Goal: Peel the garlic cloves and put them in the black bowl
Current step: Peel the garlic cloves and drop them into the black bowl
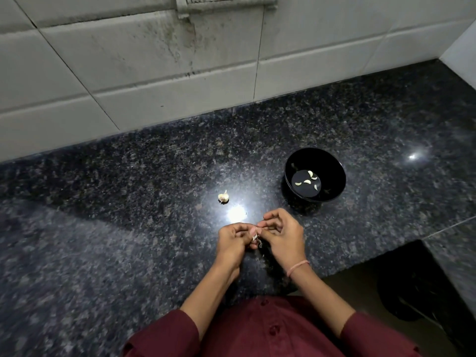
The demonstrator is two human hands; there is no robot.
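- A garlic piece (223, 197) lay on the desk (116, 202), just left of centre.
- Left grip (231, 240) and right grip (282, 235), lower centre, both pinched one garlic clove (255, 237); peeling judged in hand.
- The black bowl (333, 173), centre right, held several peeled cloves (307, 181); the next move calls for stripping the skin, then carrying the clove right.
- Desk: dark speckled stone, glossy. A stained tiled wall (154, 73) ran across the top.

No text or number is legible; the wall fitting (226, 3) at top seems too blurred.
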